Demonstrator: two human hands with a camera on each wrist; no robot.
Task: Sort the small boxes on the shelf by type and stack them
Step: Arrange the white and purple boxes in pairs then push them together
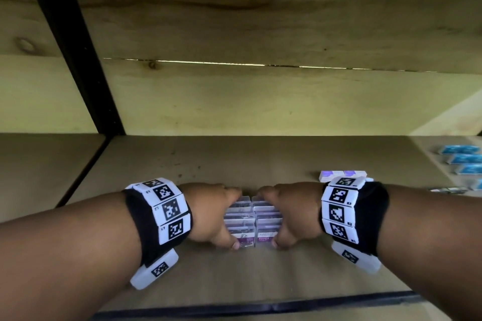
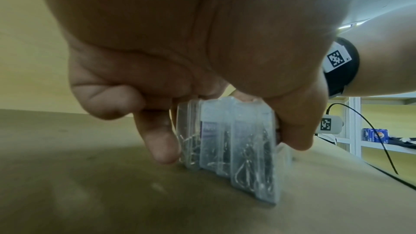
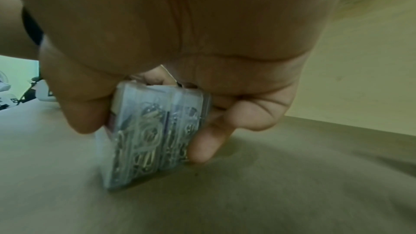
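Several clear paper-clip boxes (image 1: 252,221) with purple labels stand on edge in two side-by-side rows on the brown shelf board (image 1: 234,159). My left hand (image 1: 214,214) grips the left row (image 2: 229,140), thumb at the near end and fingers (image 2: 159,141) at the far end. My right hand (image 1: 289,214) grips the right row (image 3: 155,131) the same way, its fingers (image 3: 209,141) touching the shelf. Both rows rest on the board, pressed together between the hands.
A white and purple box (image 1: 339,174) lies just behind my right wrist. Several blue boxes (image 1: 461,159) sit at the far right of the shelf. A black upright post (image 1: 78,60) stands at the left. The shelf's front edge (image 1: 260,305) runs below my arms.
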